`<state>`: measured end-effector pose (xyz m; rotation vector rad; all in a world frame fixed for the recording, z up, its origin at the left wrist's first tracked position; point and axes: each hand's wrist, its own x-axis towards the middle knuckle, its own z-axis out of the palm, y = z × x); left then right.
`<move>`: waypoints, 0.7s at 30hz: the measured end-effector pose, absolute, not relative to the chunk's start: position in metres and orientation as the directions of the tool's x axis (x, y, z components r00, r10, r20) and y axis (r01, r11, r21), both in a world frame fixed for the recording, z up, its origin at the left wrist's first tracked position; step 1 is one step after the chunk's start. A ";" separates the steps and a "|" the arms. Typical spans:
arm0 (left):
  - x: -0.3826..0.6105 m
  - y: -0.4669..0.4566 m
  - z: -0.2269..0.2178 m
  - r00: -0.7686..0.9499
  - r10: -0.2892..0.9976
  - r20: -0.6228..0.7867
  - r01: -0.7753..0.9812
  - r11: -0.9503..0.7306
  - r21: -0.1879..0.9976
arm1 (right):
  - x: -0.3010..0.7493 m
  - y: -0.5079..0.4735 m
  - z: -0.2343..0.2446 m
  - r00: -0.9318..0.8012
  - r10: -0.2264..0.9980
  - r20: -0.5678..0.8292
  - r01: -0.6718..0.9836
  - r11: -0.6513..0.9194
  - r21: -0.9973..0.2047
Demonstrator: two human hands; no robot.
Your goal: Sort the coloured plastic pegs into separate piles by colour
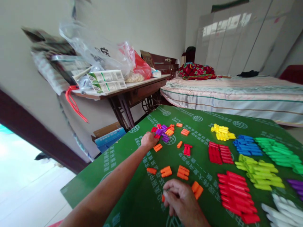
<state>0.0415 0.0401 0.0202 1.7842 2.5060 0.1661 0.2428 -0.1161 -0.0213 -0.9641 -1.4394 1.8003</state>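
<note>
My left hand reaches far across the green table and rests closed at the edge of a mixed pile of red, purple and orange plastic pieces. What its fingers hold is hidden. My right hand lies near the front edge, fingers curled over small orange pieces, one showing at its left side. More orange pieces lie scattered in pairs between the two hands.
Sorted groups lie to the right: yellow, blue, green, red, lime, white, purple. A cluttered wooden table stands at the left, a bed behind.
</note>
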 end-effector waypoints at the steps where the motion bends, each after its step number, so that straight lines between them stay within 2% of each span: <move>1: 0.040 0.038 0.021 -0.325 0.946 0.004 0.939 0.322 0.120 | 0.243 -0.116 -0.021 -0.532 0.833 -0.151 -0.031 -0.198 -0.980; 6: 0.038 0.024 0.028 -0.279 0.960 -0.022 0.954 0.280 0.107 | 0.243 -0.113 -0.017 -0.525 0.834 -0.171 -0.025 -0.216 -0.976; 11: 0.046 0.013 0.039 -0.160 0.987 -0.010 0.978 0.160 0.137 | 0.244 -0.110 -0.010 -0.522 0.832 -0.188 -0.042 -0.245 -0.968; 16: 0.078 0.008 0.046 0.072 0.995 0.068 0.967 -0.087 0.238 | 0.244 -0.107 -0.003 -0.496 0.838 -0.227 -0.032 -0.279 -0.960; 21: 0.136 -0.001 0.047 0.348 0.937 0.040 0.880 -0.341 0.331 | 0.243 -0.105 -0.001 -0.489 0.835 -0.251 -0.032 -0.305 -0.952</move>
